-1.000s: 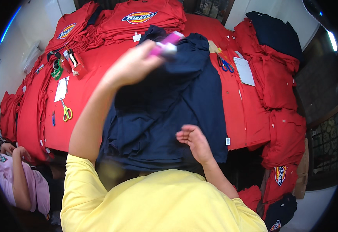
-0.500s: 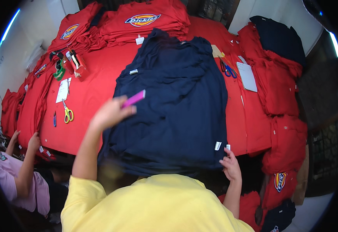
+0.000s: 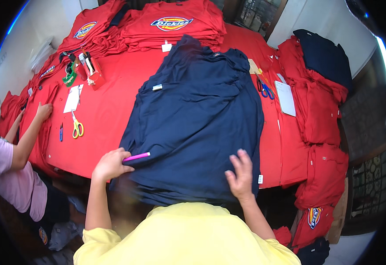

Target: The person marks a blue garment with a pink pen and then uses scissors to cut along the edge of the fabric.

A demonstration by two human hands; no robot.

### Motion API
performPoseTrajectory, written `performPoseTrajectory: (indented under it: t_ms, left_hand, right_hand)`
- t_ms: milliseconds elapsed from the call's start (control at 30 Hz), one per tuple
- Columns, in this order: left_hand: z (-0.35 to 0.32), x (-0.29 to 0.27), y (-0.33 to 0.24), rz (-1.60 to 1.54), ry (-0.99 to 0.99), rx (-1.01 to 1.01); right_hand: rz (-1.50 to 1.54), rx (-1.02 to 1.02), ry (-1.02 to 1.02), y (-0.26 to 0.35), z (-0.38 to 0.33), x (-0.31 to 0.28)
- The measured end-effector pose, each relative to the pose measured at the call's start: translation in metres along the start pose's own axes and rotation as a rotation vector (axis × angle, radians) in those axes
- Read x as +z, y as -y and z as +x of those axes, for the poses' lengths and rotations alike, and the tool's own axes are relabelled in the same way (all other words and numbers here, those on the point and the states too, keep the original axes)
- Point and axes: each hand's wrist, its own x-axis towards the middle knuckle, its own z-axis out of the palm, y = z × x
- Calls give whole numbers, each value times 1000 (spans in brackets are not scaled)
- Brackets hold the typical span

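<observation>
Left hand [image 3: 110, 164] gripped pink marker [image 3: 136, 157]; right hand [image 3: 240, 175] lay open on navy shirt [image 3: 197, 115]; red holder [image 3: 95, 73] held tools.

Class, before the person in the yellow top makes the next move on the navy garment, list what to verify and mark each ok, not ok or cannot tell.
1. Navy garment spread on the red table: ok, though its near edge hangs over the table edge.
2. Left hand grips the pink tool: ok.
3. Right hand flat on the cloth, fingers spread: ok.
4. Yellow-handled scissors apart from the garment: ok.
5. Co-worker's hand away from the garment: ok.
6. Garment free of creases: not ok, folds show.
</observation>
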Motion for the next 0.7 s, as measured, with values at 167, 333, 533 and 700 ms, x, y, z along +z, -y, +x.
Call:
performPoseTrajectory:
  t_ms: [167,333,533,700]
  left_hand:
    - [103,-24,-10,-546,-569,44]
    - [200,-18,-8,79,-699,-142]
    - [172,-65,-10,325,-966,-90]
    - [88,-63,-141,-379,-297,462]
  right_hand:
    - [-174,13,192,-11,-12,27]
    - [-101,22,173,-11,-10,28]
    - [284,201,124,-21,-6,20]
    - [1522,464,10,0,16,-1]
